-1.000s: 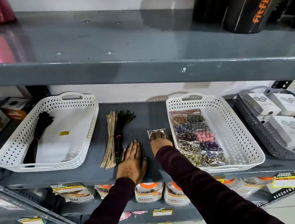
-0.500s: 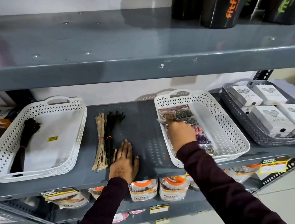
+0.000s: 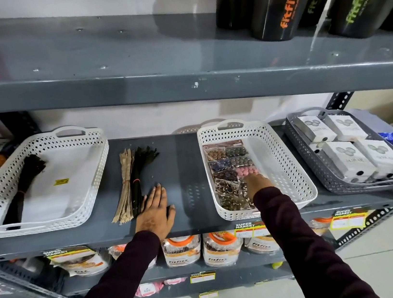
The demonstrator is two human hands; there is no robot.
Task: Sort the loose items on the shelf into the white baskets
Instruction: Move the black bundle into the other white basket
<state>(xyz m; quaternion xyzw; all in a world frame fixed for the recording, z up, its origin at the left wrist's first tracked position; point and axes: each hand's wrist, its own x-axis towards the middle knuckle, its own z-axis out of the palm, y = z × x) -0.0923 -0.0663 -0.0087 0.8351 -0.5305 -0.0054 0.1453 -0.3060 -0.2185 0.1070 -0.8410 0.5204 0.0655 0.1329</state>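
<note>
A: The left hand (image 3: 154,211) lies flat and spread on the grey metal shelf (image 3: 184,175), palm down, holding nothing. Its fingers touch the near end of the loose bundle of tan and black zip strips (image 3: 132,183).

B: And the right hand (image 3: 256,183)?

A: It reaches over the front rim into the right-hand white perforated plastic basket (image 3: 290,161), fingers down on the clear packets of coloured buttons (image 3: 231,169). The fingertips are hidden, so I cannot tell whether it grips a packet or only presses on one.

B: Where do the packets lie?

A: In rows along that basket's left half.

B: The other white basket?

A: The left-hand white perforated basket (image 3: 90,189) holds one black zip bundle (image 3: 25,185) along its left side and a small yellow sticker (image 3: 61,181).
</note>
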